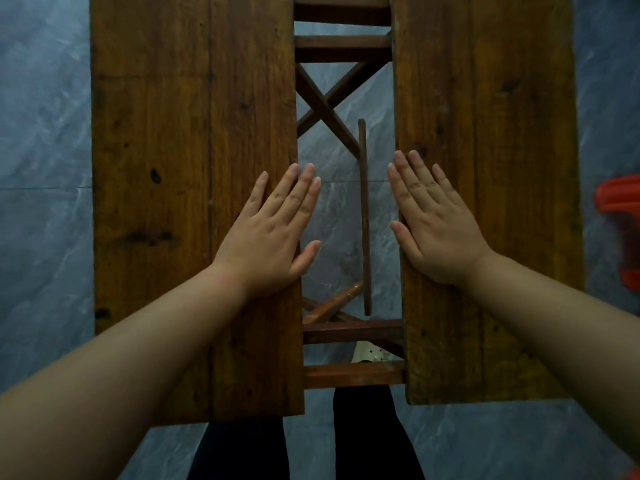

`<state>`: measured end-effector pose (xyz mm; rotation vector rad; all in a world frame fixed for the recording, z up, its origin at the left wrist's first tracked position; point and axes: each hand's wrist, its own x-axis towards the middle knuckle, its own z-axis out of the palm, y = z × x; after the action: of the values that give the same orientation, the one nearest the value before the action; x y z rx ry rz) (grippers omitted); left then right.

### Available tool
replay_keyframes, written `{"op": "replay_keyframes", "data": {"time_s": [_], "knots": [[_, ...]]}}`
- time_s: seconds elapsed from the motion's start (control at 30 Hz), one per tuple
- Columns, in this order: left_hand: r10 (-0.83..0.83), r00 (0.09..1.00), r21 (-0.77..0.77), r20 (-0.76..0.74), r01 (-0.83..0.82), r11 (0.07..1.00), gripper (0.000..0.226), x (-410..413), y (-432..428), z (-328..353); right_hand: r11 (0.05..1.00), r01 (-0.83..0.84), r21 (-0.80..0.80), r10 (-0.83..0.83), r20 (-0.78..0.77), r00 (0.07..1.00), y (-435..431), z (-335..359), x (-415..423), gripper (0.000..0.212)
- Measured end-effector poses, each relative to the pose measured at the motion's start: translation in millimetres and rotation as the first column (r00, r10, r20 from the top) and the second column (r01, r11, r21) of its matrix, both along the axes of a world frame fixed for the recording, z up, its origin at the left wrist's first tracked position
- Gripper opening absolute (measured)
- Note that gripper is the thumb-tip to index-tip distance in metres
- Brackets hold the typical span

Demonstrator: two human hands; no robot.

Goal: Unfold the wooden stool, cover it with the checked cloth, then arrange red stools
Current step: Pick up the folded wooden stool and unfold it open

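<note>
The wooden stool [166, 150] fills the middle of the head view as two broad brown top boards with a wide gap between them. Crossed legs, cross rails and a thin loose slat show through that gap. My left hand [273, 230] lies flat, fingers straight, on the inner edge of the left board. My right hand [433, 223] lies flat on the inner edge of the right board [491, 168]. A red stool [620, 216] shows partly at the right edge. No checked cloth is in view.
Grey marbled floor tiles [45, 133] surround the stool. My dark trouser legs [242, 452] stand just behind its near end, and a pale shoe tip shows through the gap.
</note>
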<state>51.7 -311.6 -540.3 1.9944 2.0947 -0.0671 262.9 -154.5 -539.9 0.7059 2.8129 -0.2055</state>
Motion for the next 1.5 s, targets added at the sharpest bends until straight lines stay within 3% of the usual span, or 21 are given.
{"op": "replay_keyframes", "data": {"time_s": [0.17, 0.37, 0.5, 0.7, 0.87, 1.0, 1.23, 1.5], "knots": [[0.022, 1.000, 0.014, 0.021, -0.022, 1.000, 0.073, 0, -5, -1, 0.997, 0.062, -0.035, -0.064, -0.036, 0.997, -3, -1, 3, 0.068], [0.396, 0.918, -0.029, 0.028, -0.395, 0.918, 0.078, -6, -13, 12, 0.929, 0.367, -0.047, -0.369, -0.034, 0.929, -10, 7, 19, 0.076], [0.431, 0.901, -0.117, -0.038, -0.433, 0.894, 0.083, 3, -9, 19, 0.893, 0.447, -0.051, -0.447, -0.001, 0.894, -19, 17, 20, 0.074], [0.496, 0.868, -0.191, -0.006, -0.488, 0.852, 0.081, 4, -9, 33, 0.838, 0.537, -0.098, -0.532, 0.069, 0.844, -18, 37, 8, 0.078], [0.606, 0.795, -0.266, -0.033, -0.591, 0.761, 0.089, 3, -26, 45, 0.696, 0.704, -0.142, -0.691, 0.135, 0.710, -12, 50, 20, 0.093], [0.662, 0.748, -0.263, -0.043, -0.648, 0.715, 0.096, 8, -36, 47, 0.655, 0.746, -0.119, -0.726, 0.177, 0.665, -11, 53, 33, 0.101], [0.860, 0.510, -0.231, -0.015, -0.839, 0.493, 0.127, 1, -48, 41, 0.561, 0.827, -0.050, -0.813, 0.158, 0.561, -3, 50, 55, 0.120], [0.899, 0.438, -0.269, -0.021, -0.868, 0.417, 0.134, -18, -69, 39, 0.478, 0.873, -0.103, -0.847, 0.212, 0.488, 4, 44, 85, 0.131]]}}
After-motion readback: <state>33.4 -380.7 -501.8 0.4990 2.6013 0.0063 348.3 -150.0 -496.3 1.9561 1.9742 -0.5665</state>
